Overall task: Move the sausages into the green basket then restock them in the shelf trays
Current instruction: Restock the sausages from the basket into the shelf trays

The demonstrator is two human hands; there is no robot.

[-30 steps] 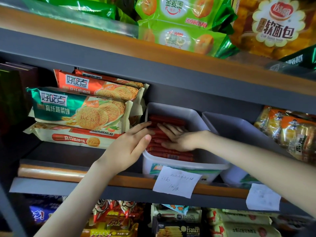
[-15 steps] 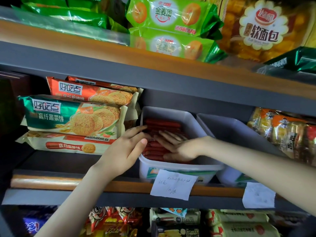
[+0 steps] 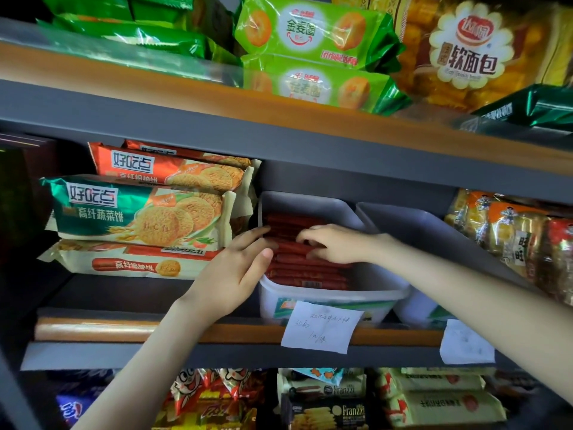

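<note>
left hand fingers lie nearly straight and close together against the left rim of the white tray, which sits on the shelf packed with red sausages. right hand fingers bend down onto the sausages; whether they grip one, i cannot tell. the biscuit pack reads "好吃点"; the paper note has handwriting too faint to read.

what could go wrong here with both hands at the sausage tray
The sausages are piled near the front rim of the tray, so the right hand resting on them might roll one over it. The left hand touches the tray's left rim and could slide or tip it. The paper note hanging in front might get knocked loose.
</note>
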